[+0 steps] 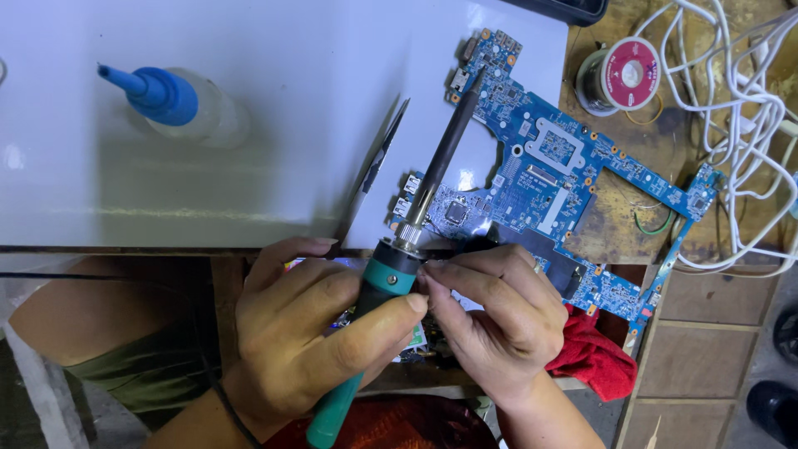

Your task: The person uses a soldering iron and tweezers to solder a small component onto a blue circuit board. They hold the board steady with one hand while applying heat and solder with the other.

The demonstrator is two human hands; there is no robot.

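Both hands gripped one teal-handled soldering iron [378, 308].
Left hand [307, 341] wrapped the handle; right hand [490, 320] pinched its collar above the fragile-looking blue circuit board [540, 175].

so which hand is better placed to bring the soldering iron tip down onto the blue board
Left. The left hand already grips the soldering iron by its green handle, tip lying over the blue circuit board. The right hand only pinches near the collar.
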